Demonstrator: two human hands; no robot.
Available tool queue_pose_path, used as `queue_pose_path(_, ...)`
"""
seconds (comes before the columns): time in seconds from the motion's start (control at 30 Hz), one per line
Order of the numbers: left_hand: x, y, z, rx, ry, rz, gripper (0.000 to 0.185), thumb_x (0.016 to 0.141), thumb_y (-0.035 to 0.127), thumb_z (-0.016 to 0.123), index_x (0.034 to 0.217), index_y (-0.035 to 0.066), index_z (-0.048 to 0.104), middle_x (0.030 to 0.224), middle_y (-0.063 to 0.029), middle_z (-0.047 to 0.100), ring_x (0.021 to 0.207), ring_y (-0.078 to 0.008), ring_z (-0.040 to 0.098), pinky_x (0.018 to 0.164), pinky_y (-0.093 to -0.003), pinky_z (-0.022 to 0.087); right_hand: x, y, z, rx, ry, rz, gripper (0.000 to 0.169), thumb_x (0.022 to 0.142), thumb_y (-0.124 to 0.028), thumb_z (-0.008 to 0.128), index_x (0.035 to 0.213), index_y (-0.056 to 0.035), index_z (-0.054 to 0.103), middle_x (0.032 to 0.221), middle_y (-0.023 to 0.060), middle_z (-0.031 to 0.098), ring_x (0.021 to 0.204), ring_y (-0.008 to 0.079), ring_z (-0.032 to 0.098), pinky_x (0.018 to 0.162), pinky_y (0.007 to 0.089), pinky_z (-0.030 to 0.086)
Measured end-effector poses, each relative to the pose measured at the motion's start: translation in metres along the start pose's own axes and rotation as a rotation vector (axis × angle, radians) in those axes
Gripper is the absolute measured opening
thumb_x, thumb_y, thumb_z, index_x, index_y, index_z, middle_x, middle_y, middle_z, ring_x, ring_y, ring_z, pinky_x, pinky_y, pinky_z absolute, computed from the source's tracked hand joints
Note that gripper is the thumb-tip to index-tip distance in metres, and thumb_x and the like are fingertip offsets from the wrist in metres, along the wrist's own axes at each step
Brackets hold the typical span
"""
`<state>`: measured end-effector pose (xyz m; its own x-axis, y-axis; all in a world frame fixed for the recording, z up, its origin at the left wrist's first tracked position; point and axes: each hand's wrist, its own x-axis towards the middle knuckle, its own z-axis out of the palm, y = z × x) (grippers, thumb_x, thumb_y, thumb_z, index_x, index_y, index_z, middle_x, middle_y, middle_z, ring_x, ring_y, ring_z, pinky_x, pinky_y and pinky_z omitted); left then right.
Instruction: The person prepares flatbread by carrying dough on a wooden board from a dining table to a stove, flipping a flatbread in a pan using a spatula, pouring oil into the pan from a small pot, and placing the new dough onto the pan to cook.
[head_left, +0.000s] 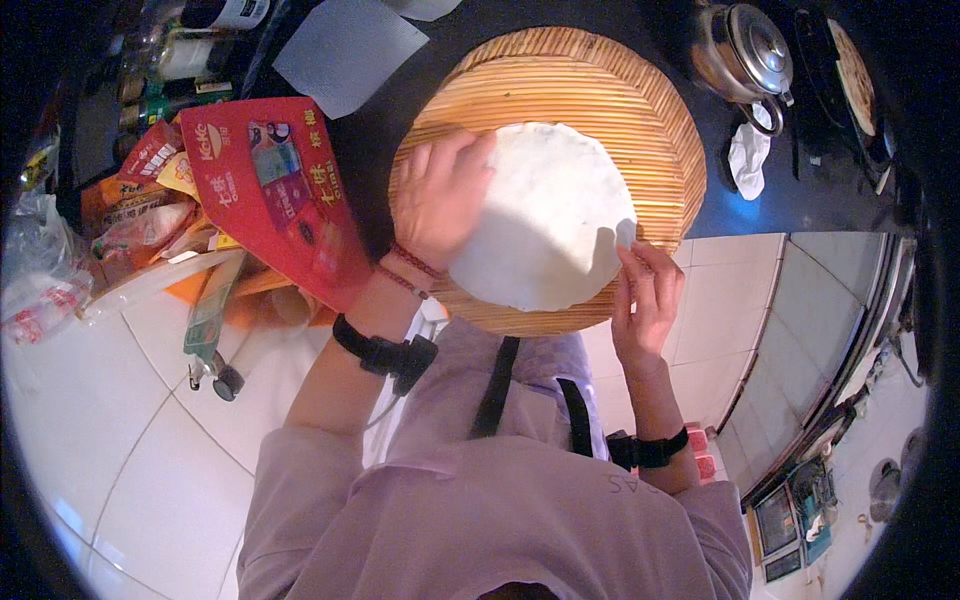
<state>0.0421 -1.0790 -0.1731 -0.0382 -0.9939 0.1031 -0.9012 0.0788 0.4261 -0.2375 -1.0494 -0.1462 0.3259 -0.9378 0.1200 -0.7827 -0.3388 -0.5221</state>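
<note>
A round sheet of pale dough (551, 202) lies on a round tray of woven reed or bamboo (555, 82), close to the person's body. At the dough's right edge, my right hand (649, 296) pinches the rim between thumb and fingers, lifting a small flap. My left hand (442, 199) is blurred, its fingers apart, over the left edge of the dough and the tray; whether its palm touches the dough is unclear.
Left of the tray stands a red cardboard box (262, 172) beside food packets (142, 214). Behind is a grey textured sheet (349, 52). At the right are a lidded metal pot (750, 52), crumpled white tissue (750, 157) and a browned flatbread (853, 75) in a dark pan.
</note>
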Motion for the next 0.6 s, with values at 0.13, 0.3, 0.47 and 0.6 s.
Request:
queue_pose_path(0.13,0.002,0.001,-0.001,-0.009,-0.005,-0.002,0.041,0.089,0.017,0.063,0.129,0.012,0.062,0.117,-0.0095,0.059,0.104,-0.0301,0.053,0.095,-0.0419,0.043,-0.001,0.002,-0.002,0.011,0.006,0.014,0.032,0.083,0.004,0.065,0.113,-0.0043,0.067,0.117,0.0129,0.06,0.108,0.0317,0.056,0.094,0.0418,0.046)
queue_pose_path(0.3,0.008,0.003,0.001,-0.045,-0.049,0.036,0.042,0.09,0.016,0.063,0.131,0.01,0.06,0.118,-0.0102,0.058,0.105,-0.0309,0.053,0.095,-0.0419,0.044,-0.001,0.004,-0.003,0.013,0.027,0.035,0.031,0.083,0.004,0.065,0.113,-0.0048,0.067,0.116,0.0121,0.06,0.109,0.0309,0.055,0.094,0.0414,0.045)
queue_pose_path(0.47,0.014,0.006,0.001,-0.022,-0.071,0.044,0.045,0.091,0.016,0.062,0.135,0.008,0.056,0.121,-0.0108,0.058,0.108,-0.0321,0.053,0.096,-0.0421,0.043,-0.003,0.007,-0.005,0.016,0.027,0.061,0.031,0.083,0.005,0.066,0.112,-0.0057,0.067,0.116,0.0116,0.06,0.109,0.0301,0.055,0.094,0.0409,0.045)
queue_pose_path(0.6,0.023,0.008,0.007,-0.032,-0.063,0.126,0.04,0.089,0.019,0.062,0.128,0.009,0.058,0.118,-0.0076,0.06,0.106,-0.0293,0.054,0.092,-0.042,0.043,-0.004,0.007,-0.007,0.032,0.036,0.075,0.029,0.083,0.004,0.066,0.111,-0.0052,0.067,0.115,0.0115,0.061,0.109,0.0302,0.055,0.094,0.0409,0.045)
